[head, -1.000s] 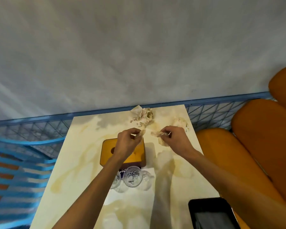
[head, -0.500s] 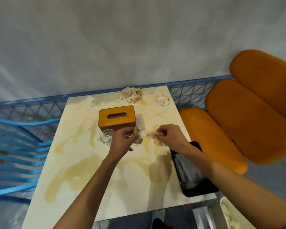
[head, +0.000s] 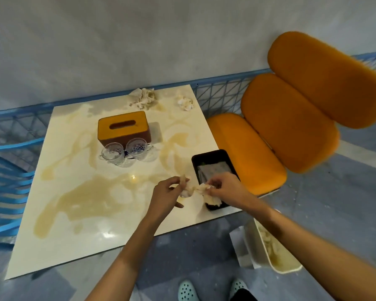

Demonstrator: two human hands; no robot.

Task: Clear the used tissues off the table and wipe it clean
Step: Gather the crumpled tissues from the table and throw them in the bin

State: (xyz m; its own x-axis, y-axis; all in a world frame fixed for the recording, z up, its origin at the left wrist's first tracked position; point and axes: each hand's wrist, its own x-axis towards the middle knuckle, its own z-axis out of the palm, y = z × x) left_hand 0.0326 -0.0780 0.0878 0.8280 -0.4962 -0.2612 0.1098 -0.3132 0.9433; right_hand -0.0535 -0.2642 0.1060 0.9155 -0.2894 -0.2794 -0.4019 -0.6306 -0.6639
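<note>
My left hand (head: 166, 195) and my right hand (head: 225, 186) each pinch a crumpled used tissue (head: 195, 189) over the near right part of the white table (head: 78, 213). The two wads touch between the hands. Two more used tissues lie at the table's far edge: a large one (head: 143, 98) and a small one (head: 185, 102). Yellowish stains spread over the tabletop (head: 89, 198). A white bin (head: 269, 248) with tissues inside stands on the floor under my right forearm.
An orange tissue box (head: 123, 128) stands mid-table with two glass cups (head: 123, 150) in front of it. A black tray (head: 213, 168) lies at the table's right edge. An orange padded chair (head: 287, 118) is to the right, a blue chair (head: 7, 185) to the left.
Both hands have drawn back from the far end of the table toward the near right edge, carrying the tissues. The view has tilted down, showing the floor, bin and my shoes.
</note>
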